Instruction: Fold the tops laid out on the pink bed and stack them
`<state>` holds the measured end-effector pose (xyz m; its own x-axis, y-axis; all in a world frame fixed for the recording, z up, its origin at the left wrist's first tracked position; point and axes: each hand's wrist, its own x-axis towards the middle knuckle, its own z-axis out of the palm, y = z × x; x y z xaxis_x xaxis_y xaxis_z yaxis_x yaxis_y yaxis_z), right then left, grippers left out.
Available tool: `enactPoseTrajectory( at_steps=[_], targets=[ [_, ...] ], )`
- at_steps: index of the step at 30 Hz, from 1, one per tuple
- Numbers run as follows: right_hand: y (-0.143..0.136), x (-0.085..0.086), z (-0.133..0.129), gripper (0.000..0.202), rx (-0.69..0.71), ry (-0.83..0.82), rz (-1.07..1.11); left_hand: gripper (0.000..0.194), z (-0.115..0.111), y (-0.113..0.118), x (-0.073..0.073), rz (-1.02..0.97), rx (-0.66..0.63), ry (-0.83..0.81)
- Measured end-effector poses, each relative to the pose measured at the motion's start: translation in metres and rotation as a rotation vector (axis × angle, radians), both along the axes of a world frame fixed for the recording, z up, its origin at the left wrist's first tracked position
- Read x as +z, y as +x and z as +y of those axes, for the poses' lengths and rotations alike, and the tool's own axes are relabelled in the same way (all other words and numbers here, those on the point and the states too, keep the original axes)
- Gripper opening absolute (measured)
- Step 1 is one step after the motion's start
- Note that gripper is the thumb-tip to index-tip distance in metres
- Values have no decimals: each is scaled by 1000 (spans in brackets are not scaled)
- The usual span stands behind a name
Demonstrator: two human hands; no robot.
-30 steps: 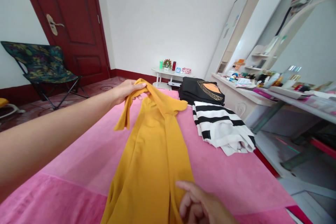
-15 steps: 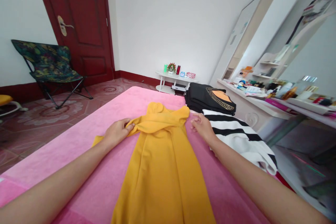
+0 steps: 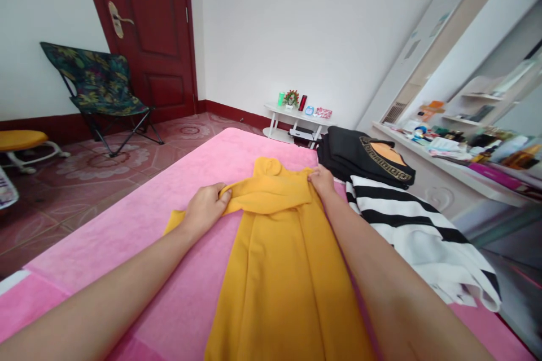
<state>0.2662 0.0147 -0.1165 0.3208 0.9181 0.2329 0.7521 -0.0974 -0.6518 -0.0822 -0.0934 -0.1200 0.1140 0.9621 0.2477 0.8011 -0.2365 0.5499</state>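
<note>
A long mustard-yellow garment of soft-looking cloth (image 3: 282, 276) lies on a bed with a smooth pink cover (image 3: 156, 310), directly before the person wearing the camera, its upper part held between two bare hands. The left hand (image 3: 205, 206) has its grip closed, thumb and fingers pinching the long yellow sleeve (image 3: 269, 196) drawn across the body of the garment, with a short end of cloth showing beyond the wrist. The right hand (image 3: 322, 181) has its grip nearly closed, fingertips appearing to nip the edge at the right shoulder; how firmly cannot be told. The fabric looks light, limp and pliable, likely to bend and wrinkle wherever it is not supported, with little risk of breakage and no obvious slickness. The shoulder edges and the doubled cloth of the sleeve seem the soundest places to take hold, since a pinch at a single point would probably leave the long panel sagging. The rounded yellow neckline (image 3: 267, 167) points away from the person, toward the far wall, and the long axis runs from there back toward the wearer, tilted slightly left at the far end; the lower end passes out of view. To the right rest a black-and-white striped knit-looking garment (image 3: 423, 237) and, beyond it, a folded pile of black clothing (image 3: 342, 152).
</note>
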Motion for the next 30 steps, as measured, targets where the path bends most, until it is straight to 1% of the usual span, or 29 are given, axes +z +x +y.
enactPoseTrajectory(
  at_steps=[3,5,7,9,11,12,14,16,17,18,20,21,22,24,26,27,28,30],
  targets=[
    [-12,-16,-15,47,107,26,-70,30,2,0,-2,28,18,9],
    [-17,-21,-31,54,204,13,-104,31,1,-1,-2,45,28,24],
    [-21,-22,-51,56,282,-8,-130,31,0,-1,-3,63,36,28],
    [-25,-22,-75,53,334,-51,-156,31,-2,0,-5,84,32,19],
    [-29,-21,-105,52,376,-115,-197,30,-5,1,-5,96,23,32],
    [-30,-20,-122,53,403,-138,-223,29,-8,3,-5,96,19,67],
    [-33,-16,-160,53,466,-141,-272,35,-16,6,-1,92,-6,204],
    [-34,-8,-202,51,521,-92,-293,41,-29,11,7,97,-74,361],
    [-35,-1,-224,48,534,-60,-296,39,-37,14,11,107,-128,402],
    [-36,6,-245,42,537,-36,-296,35,-47,18,16,119,-192,401],
    [-38,22,-284,27,520,-22,-302,29,-70,27,25,158,-316,275],
    [-40,30,-301,23,502,-45,-313,31,-81,33,29,188,-356,181],
    [-42,37,-315,23,481,-86,-325,36,-92,38,31,223,-369,93],
    [-49,46,-333,30,436,-200,-351,43,-108,49,33,299,-325,-22],
    [-57,48,-340,34,394,-281,-370,43,-115,57,30,355,-251,-62],
    [-61,47,-341,33,378,-301,-382,40,-115,60,28,361,-233,-75],
    [-64,46,-340,30,364,-307,-399,35,-114,62,25,348,-232,-88],
    [-68,42,-335,18,341,-292,-417,22,-110,63,21,274,-273,-111]
  ],
)
